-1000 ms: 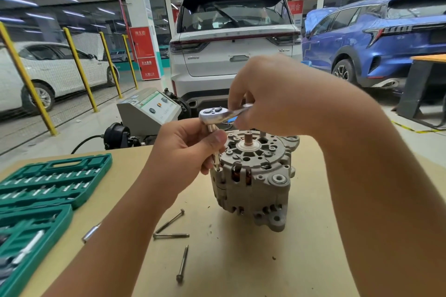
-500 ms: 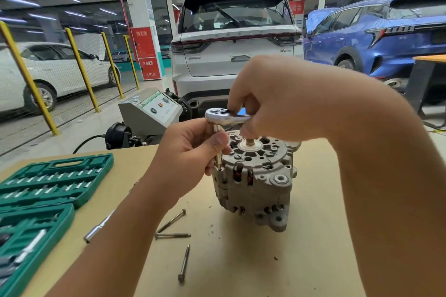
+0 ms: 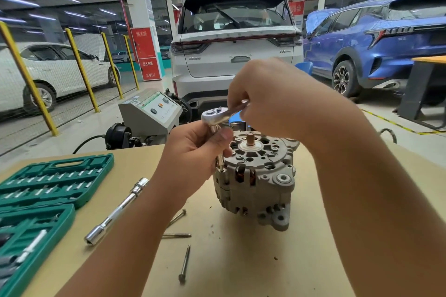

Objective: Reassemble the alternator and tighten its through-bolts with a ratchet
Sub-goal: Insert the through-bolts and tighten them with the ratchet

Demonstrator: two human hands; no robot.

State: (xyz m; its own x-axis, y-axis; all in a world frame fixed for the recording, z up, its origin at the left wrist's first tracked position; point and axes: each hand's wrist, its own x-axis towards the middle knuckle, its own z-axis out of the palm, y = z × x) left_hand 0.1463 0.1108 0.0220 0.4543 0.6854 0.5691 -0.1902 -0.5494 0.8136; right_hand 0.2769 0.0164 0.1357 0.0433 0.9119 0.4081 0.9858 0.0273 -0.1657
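My left grip [image 3: 193,152] pinches the ratchet [image 3: 215,116] extension above the alternator [image 3: 255,181], which stands on the desk [image 3: 241,260]. My right grip [image 3: 270,101] curls round the ratchet's handle.

Two bare forearms enter from the bottom edge, no sleeves in view. Left hand [image 3: 193,152] and right hand [image 3: 272,101] ungloved. No rings, watch or wristband on visible parts. Short plain thumbnail on left hand. Nothing else of the person shows.
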